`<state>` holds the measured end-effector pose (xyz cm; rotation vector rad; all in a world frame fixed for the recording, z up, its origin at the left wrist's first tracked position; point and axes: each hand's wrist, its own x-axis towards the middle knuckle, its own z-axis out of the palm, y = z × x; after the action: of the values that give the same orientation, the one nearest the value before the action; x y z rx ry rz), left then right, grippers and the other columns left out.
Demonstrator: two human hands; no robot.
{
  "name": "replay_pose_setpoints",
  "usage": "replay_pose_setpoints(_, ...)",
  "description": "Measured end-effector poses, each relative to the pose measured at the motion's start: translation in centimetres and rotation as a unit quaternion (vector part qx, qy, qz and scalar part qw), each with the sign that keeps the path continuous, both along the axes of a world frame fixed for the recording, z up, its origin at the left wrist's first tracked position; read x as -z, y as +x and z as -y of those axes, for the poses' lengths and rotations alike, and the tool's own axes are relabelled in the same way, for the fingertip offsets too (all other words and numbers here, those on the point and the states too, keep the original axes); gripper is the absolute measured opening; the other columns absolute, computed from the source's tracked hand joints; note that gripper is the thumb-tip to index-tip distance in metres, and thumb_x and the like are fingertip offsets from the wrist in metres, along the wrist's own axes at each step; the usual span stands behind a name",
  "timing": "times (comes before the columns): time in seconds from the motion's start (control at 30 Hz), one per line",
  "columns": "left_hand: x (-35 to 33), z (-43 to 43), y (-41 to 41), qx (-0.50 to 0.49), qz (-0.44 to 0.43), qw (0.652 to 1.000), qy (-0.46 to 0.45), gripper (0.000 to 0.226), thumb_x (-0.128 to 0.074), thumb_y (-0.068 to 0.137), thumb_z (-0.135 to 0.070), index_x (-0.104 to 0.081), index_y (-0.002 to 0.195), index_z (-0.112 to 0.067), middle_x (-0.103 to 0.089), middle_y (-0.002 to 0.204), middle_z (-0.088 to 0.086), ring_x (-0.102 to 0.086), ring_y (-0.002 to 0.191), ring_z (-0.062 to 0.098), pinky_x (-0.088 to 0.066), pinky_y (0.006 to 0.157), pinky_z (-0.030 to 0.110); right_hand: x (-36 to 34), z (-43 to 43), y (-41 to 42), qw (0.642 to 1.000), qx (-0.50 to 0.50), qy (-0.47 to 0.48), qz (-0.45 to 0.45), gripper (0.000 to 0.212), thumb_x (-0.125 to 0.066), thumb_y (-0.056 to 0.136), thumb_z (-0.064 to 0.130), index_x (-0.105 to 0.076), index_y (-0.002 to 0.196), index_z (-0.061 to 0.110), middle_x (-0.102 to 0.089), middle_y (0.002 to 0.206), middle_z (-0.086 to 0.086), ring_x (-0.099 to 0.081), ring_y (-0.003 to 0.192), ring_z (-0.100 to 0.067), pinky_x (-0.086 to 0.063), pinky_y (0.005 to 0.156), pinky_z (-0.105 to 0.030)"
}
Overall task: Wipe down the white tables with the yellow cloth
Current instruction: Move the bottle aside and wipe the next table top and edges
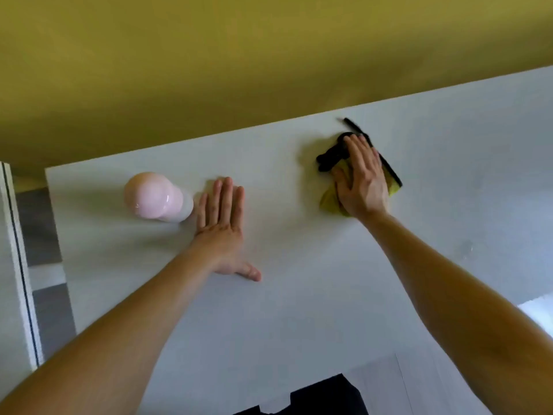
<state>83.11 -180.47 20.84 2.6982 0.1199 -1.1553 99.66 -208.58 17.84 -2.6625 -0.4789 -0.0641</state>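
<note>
Yellow cloth (330, 199) lies bunched on the white tabletop (299, 295) near its far edge, pinned under the right hand (362, 181). That hand's fingers (357, 148) are stretched out flat and held close together, pressing down on the cloth rather than pinching it; the fingertips reach onto a black, crumpled part of the cloth (330, 158) at its far-left side. A black border strip (389, 169) runs along the cloth's right edge, past the hand and on toward the back of the tabletop. Yellow fabric shows at the heel of the palm and by the little-finger side.

The left hand (223, 226) rests palm down on the bare tabletop, well apart from the cloth. Its fingers (223, 202) are straight and nearly together, with the thumb (250, 272) spread out to the side toward the person. It holds nothing.

Just beside the left fingers, on their left, a glossy pale pink rounded object (152, 196) stands on the tabletop; whether the little finger touches it cannot be told.

Both bare forearms reach in from the near edge. A mustard-yellow wall (209, 55) rises behind the tabletop. At the left, past the tabletop's edge, grey floor (39, 229) and a white edge with a dark line (18, 250) show. Dark clothing (323, 396) appears at the bottom.
</note>
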Motion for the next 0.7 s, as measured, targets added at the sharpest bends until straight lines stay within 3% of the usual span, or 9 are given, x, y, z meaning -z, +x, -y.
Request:
replay_pose_setpoints(0.07,-0.2,0.3,0.4,0.007,-0.012,1.000,0.010,0.186,-0.079,0.052,-0.096,0.052,0.150,-0.007,0.066,0.150,0.019,0.059,0.144,0.038,0.023,0.128,0.062,0.1,0.1,2.2,0.992,0.126,-0.008,0.002,0.064,-0.051,0.109,0.039,-0.041,0.166,0.011,-0.042,0.172,-0.010,-0.031,0.163,-0.030,-0.026,0.131,-0.055)
replay_pose_setpoints(0.13,-0.6,0.4,0.8,0.009,-0.026,0.999,0.021,0.186,-0.078,0.053,-0.097,0.053,0.149,-0.006,0.066,0.149,0.021,0.060,0.143,0.040,0.023,0.127,0.063,0.3,-2.5,1.1,0.989,0.147,-0.015,0.014,0.065,-0.048,0.109,0.037,-0.038,0.167,0.008,-0.040,0.172,-0.013,-0.030,0.163,-0.034,-0.023,0.132,-0.055)
replay_pose_setpoints(0.23,-0.8,0.4,1.0,0.005,-0.040,0.998,0.041,0.186,-0.076,0.053,-0.098,0.059,0.141,-0.005,0.067,0.147,0.023,0.060,0.142,0.042,0.025,0.126,0.064,0.4,-9.9,-3.6,0.996,-0.084,0.010,0.007,0.064,-0.053,0.110,0.032,-0.039,0.166,0.003,-0.039,0.172,-0.018,-0.029,0.164,-0.037,-0.019,0.134,-0.055)
replay_pose_setpoints(0.3,-1.0,0.5,1.1,-0.003,-0.052,0.998,0.047,0.187,-0.075,0.053,-0.100,0.065,0.133,-0.004,0.068,0.144,0.025,0.061,0.141,0.043,0.030,0.123,0.063,0.3,-13.0,-5.5,0.971,-0.238,0.019,-0.006,0.064,-0.058,0.109,0.027,-0.040,0.165,0.003,-0.039,0.172,-0.018,-0.028,0.164,-0.036,-0.018,0.135,-0.054)
replay_pose_setpoints(0.4,-0.7,0.4,0.9,-0.011,-0.052,0.998,0.037,0.187,-0.077,0.053,-0.098,0.065,0.133,-0.006,0.069,0.144,0.022,0.062,0.140,0.042,0.028,0.125,0.063,0.4,-10.7,-1.6,0.944,-0.330,0.008,0.006,0.066,-0.058,0.107,0.031,-0.040,0.167,0.008,-0.040,0.173,-0.013,-0.030,0.164,-0.032,-0.020,0.135,-0.050)
replay_pose_setpoints(0.47,-0.7,0.4,0.7,-0.013,-0.051,0.998,0.024,0.187,-0.080,0.054,-0.095,0.059,0.142,-0.007,0.069,0.146,0.019,0.059,0.143,0.042,0.019,0.129,0.064,0.7,-6.1,3.5,0.967,-0.253,0.010,0.014,0.067,-0.061,0.104,0.033,-0.044,0.165,0.011,-0.043,0.171,-0.012,-0.035,0.162,-0.032,-0.023,0.134,-0.049)
replay_pose_setpoints(0.53,-0.6,0.3,0.5,-0.007,-0.051,0.999,0.018,0.185,-0.080,0.056,-0.094,0.058,0.144,-0.008,0.069,0.147,0.017,0.058,0.144,0.041,0.017,0.130,0.063,0.5,-1.6,8.4,0.997,-0.078,0.006,0.010,0.068,-0.059,0.102,0.034,-0.045,0.164,0.011,-0.046,0.168,-0.014,-0.038,0.159,-0.036,-0.025,0.133,-0.050)
replay_pose_setpoints(0.6,-0.5,0.1,0.5,-0.004,-0.052,0.999,0.015,0.185,-0.080,0.056,-0.094,0.058,0.145,-0.009,0.068,0.148,0.016,0.057,0.145,0.041,0.015,0.131,0.063,0.4,-1.1,9.7,0.998,0.068,-0.001,0.013,0.070,-0.053,0.103,0.036,-0.041,0.164,0.007,-0.045,0.168,-0.017,-0.036,0.159,-0.038,-0.024,0.132,-0.055)
replay_pose_setpoints(0.7,-0.5,-0.1,0.5,-0.002,-0.052,0.998,0.022,0.186,-0.080,0.054,-0.095,0.058,0.144,-0.009,0.067,0.150,0.018,0.056,0.146,0.041,0.014,0.131,0.064,0.9,-7.8,5.2,0.999,0.038,0.002,0.010,0.073,-0.050,0.107,0.044,-0.037,0.167,0.003,-0.039,0.171,-0.019,-0.031,0.162,-0.038,-0.017,0.135,-0.055)
